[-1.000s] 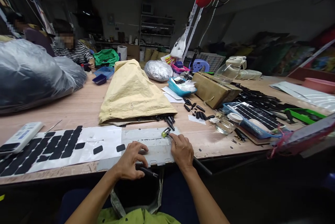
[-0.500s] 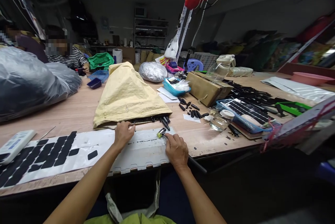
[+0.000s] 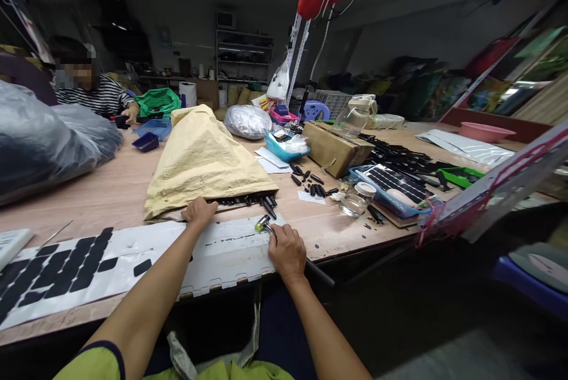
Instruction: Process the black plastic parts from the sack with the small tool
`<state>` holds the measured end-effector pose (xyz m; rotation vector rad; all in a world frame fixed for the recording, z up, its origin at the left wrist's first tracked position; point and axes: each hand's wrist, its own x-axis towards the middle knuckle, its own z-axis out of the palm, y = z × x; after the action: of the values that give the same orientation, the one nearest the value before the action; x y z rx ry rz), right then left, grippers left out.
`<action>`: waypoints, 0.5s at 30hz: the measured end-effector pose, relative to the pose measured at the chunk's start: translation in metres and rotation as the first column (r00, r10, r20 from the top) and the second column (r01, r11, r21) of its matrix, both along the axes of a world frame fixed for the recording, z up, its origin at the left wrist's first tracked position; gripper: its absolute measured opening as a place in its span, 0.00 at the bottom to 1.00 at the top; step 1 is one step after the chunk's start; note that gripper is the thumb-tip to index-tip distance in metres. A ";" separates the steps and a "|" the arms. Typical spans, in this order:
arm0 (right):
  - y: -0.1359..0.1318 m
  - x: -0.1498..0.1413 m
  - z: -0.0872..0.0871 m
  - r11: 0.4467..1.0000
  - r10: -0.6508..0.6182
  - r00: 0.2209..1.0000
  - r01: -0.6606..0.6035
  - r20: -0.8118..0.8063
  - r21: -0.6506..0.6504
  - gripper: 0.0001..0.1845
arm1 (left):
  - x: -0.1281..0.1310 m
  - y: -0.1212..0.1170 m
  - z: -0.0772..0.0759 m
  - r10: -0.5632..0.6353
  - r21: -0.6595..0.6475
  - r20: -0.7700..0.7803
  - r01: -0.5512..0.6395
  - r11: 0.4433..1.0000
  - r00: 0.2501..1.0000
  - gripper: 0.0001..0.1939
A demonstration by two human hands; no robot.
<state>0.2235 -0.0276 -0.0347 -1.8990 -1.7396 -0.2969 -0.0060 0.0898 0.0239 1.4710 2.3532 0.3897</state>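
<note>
Where creased sack [image 3: 206, 161] gapes, cylinders [image 3: 268, 208], hammer [image 3: 262, 224]

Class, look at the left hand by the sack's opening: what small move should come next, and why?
Probably the left hand should draw out one of the black pieces: it is at the opening of the sack, where they show, while the right hand is occupied, gripping a hammer.

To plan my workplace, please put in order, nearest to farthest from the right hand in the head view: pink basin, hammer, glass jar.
1. Hammer, gripped in the right hand.
2. Glass jar, beyond the hand, to its right.
3. Pink basin, far right, well beyond the jar.
</note>
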 end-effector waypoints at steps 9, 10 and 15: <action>0.000 0.001 -0.001 1.000 0.008 1.000 -0.008 -0.003 0.002 0.13 | -0.014 -0.044 0.008 -0.226 0.132 -0.016 0.226 0.965 0.974 0.13; 0.000 0.000 -0.001 1.000 0.006 1.000 -0.006 -0.005 0.004 0.13 | -0.016 -0.058 0.008 -0.308 0.186 -0.014 0.305 0.934 0.951 0.13; -0.001 0.001 -0.002 1.000 0.007 1.000 -0.007 -0.005 -0.004 0.12 | -0.018 -0.114 -0.013 -0.600 0.302 0.033 0.564 0.769 0.799 0.10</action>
<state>0.2249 -0.0285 -0.0369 -1.8944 -1.7443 -0.2866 -0.0235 -0.0246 0.0112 2.1371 1.6547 0.6350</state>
